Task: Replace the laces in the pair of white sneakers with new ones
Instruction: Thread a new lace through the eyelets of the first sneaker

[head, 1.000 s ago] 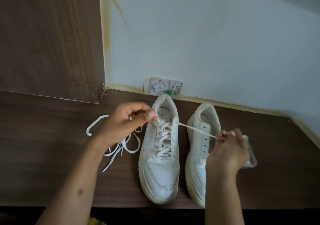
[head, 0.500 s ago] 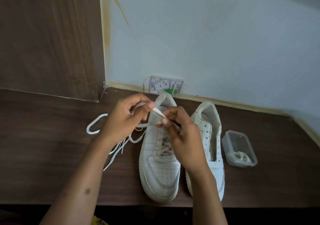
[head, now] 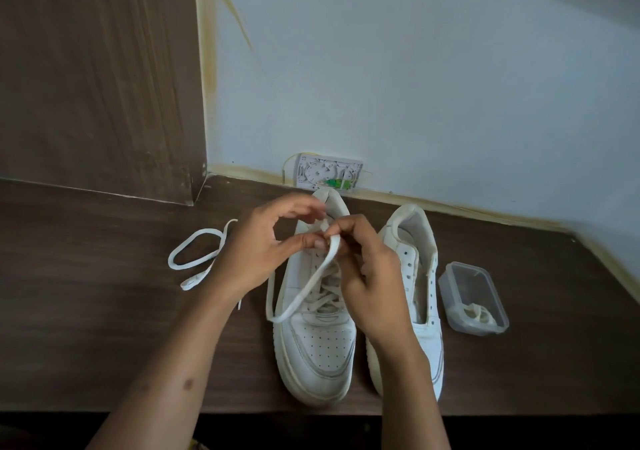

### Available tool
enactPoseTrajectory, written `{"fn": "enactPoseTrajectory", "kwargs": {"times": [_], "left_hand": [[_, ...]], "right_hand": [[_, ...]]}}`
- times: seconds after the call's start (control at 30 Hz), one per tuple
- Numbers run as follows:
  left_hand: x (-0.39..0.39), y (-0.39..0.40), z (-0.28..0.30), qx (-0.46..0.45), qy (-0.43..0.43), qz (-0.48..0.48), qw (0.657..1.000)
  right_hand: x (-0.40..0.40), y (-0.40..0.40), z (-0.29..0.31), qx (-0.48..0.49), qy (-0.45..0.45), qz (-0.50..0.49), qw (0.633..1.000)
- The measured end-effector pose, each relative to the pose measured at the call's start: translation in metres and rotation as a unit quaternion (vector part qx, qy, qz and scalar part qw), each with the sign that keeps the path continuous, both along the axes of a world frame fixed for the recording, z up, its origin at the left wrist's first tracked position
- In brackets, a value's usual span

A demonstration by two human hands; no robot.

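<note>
White shoelace (head: 304, 287) loops down over the laced sneaker (head: 317, 328), both its ends pinched above the tongue between the left hand (head: 256, 252) and right hand (head: 374, 276). The unlaced sneaker (head: 420, 259) stands just beyond the right hand, a clear plastic container (head: 472, 297) farther out; a loose old lace (head: 197, 259) lies outside the left hand.

sneakers (head: 317, 352): white smooth leather-look uppers, perforated toe, faint sheen; laces (head: 304, 287): flat woven cloth, matt; table (head: 104, 311): dark wood-grain, matt; container (head: 485, 287): clear plastic, glossy; wall (head: 415, 86): matt paint
</note>
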State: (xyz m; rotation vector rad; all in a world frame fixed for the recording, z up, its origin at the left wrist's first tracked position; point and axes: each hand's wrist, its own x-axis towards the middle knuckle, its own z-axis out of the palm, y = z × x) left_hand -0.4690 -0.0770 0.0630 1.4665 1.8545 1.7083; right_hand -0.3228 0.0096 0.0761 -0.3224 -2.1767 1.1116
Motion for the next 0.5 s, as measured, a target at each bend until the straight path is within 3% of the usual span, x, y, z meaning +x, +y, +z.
{"fn": "enactPoseTrajectory", "kwargs": {"times": [0.17,0.37,0.5], "left_hand": [[-0.005,0.003,-0.006,0.008,0.070,-0.004,0.998],[-0.007,-0.004,-0.001,0.026,0.083,0.035,0.996],[-0.005,-0.007,0.000,-0.038,0.045,-0.049,0.997]], "right_hand": [[0.003,0.004,-0.001,0.000,0.004,-0.004,1.000],[0.002,0.004,-0.004,-0.013,0.030,-0.052,0.998],[0.003,0.009,-0.003,-0.008,0.073,-0.111,0.991]]}}
